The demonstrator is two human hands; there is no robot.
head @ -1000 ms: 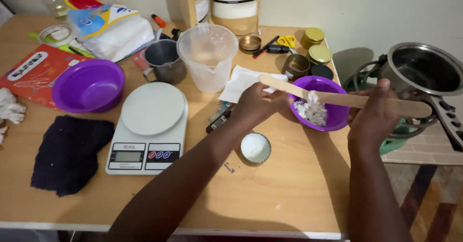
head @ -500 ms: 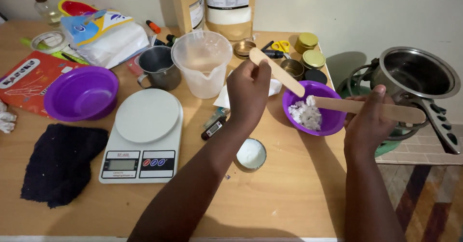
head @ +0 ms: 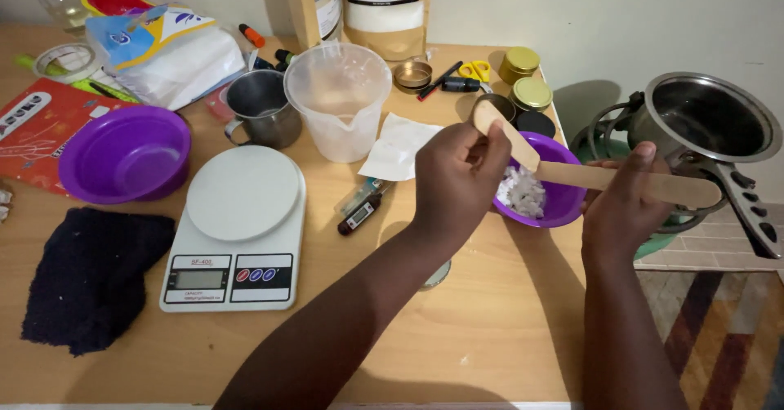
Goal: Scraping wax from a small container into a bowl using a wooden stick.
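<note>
My left hand (head: 456, 183) grips a short wooden stick (head: 505, 135), whose lower end meets the tip of a longer wooden spatula (head: 645, 184). My right hand (head: 622, 210) holds that spatula level over a small purple bowl (head: 565, 207) with white wax flakes (head: 523, 191) in it. Both hands hover at the bowl, near the table's right edge. Part of a small round tin (head: 438, 277) shows under my left forearm.
A white digital scale (head: 237, 230), a larger purple bowl (head: 122, 155), a clear plastic jug (head: 339, 100), a metal mug (head: 261, 109) and a probe thermometer (head: 363, 210) lie to the left. A dark cloth (head: 90, 278) lies front left. A steel pot (head: 710, 124) stands off-table, right. Gold-lidded tins (head: 531, 93) sit behind the bowl.
My left hand took the short stick off the spatula, raised it, then brought it down to the right against the spatula's tip over the bowl. My right hand stayed on the spatula.
</note>
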